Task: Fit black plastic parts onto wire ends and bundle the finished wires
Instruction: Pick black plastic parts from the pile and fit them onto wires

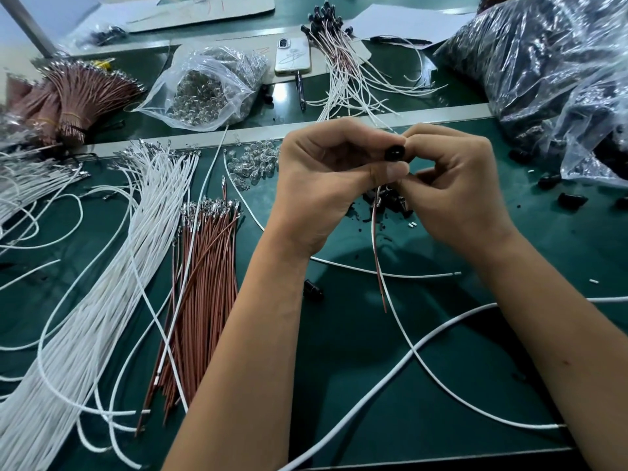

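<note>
Above the tabletop's (441,385) near middle, the left hand (326,185) pinches a black plastic part (394,154) steady while the right hand (455,185) grips its brown wire (380,266) and white wire (401,321), likely seating terminals. Finished wires (343,62) lie fanned near the far edge, unbundled.

Wire bundles (102,266) lie left of phone (293,56), seemingly behind.

Open green tabletop (390,385) lay between the forearms, crossed only by a thick white cable (441,334). Left side was blocked by white wires (102,283) and brown wires (200,283); plastic bag (543,62) crowded the far right.
</note>
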Action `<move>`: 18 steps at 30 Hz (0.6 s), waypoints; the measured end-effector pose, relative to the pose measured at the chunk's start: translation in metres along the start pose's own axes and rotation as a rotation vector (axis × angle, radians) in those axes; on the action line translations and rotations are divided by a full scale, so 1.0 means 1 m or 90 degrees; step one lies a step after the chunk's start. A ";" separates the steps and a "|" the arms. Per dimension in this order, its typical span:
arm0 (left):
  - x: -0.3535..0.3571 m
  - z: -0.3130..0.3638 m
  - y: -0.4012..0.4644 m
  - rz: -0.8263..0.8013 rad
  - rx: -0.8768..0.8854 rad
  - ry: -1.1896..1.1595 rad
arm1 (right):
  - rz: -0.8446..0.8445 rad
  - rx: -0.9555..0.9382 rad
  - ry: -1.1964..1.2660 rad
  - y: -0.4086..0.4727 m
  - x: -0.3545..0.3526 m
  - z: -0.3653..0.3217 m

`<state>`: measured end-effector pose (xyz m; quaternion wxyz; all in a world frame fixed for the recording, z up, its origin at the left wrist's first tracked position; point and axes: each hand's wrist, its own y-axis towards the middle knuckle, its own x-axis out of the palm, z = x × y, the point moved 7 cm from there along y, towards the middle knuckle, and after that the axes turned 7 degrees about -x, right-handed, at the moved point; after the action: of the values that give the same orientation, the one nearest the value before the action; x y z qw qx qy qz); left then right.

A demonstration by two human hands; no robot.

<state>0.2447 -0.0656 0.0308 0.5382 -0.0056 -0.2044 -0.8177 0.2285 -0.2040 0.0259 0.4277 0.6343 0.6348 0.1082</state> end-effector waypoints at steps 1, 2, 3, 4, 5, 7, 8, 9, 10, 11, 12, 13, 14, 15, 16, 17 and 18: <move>0.000 0.000 0.000 -0.001 0.001 0.000 | -0.001 0.000 0.005 0.000 0.000 0.000; 0.001 -0.001 0.000 -0.002 0.000 -0.001 | 0.000 0.000 0.007 0.000 0.000 0.000; 0.001 -0.001 0.000 -0.001 -0.001 -0.002 | 0.004 -0.001 0.005 0.000 -0.001 0.000; 0.001 -0.002 0.001 -0.001 -0.002 -0.003 | 0.012 -0.002 -0.003 0.000 -0.002 0.001; 0.001 -0.002 0.001 -0.001 -0.003 -0.004 | 0.019 -0.003 -0.013 0.000 -0.003 0.001; 0.000 -0.003 0.002 -0.002 -0.004 0.002 | 0.026 -0.008 -0.033 -0.001 -0.004 0.002; 0.000 -0.004 0.002 0.001 -0.007 0.010 | 0.025 -0.010 -0.043 -0.001 -0.005 0.002; -0.002 -0.005 0.002 0.008 -0.010 0.022 | 0.025 -0.010 -0.052 -0.001 -0.005 0.002; -0.003 -0.005 0.002 0.016 -0.011 0.040 | 0.023 -0.008 -0.059 -0.001 -0.005 0.003; -0.004 -0.005 0.003 0.023 -0.009 0.063 | 0.020 -0.007 -0.065 -0.001 -0.005 0.003; -0.005 -0.005 0.003 0.025 -0.006 0.086 | 0.016 -0.007 -0.070 -0.001 -0.005 0.003; -0.005 -0.006 0.003 0.024 -0.005 0.100 | 0.013 -0.008 -0.072 -0.001 -0.005 0.003; -0.005 -0.006 0.003 0.021 -0.006 0.105 | 0.011 -0.011 -0.072 0.000 -0.005 0.001; -0.005 -0.006 0.003 0.020 -0.006 0.105 | 0.011 -0.016 -0.072 0.000 -0.005 0.000; -0.005 -0.006 0.003 0.021 -0.006 0.103 | 0.012 -0.021 -0.071 0.001 -0.005 -0.001; -0.005 -0.006 0.003 0.021 -0.005 0.099 | 0.013 -0.024 -0.069 0.001 -0.005 -0.001; -0.005 -0.006 0.003 0.021 -0.003 0.092 | 0.015 -0.022 -0.063 0.001 -0.005 -0.001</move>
<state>0.2508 -0.0647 0.0253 0.5649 0.0490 -0.1633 -0.8074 0.2280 -0.2081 0.0296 0.4682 0.6389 0.6034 0.0921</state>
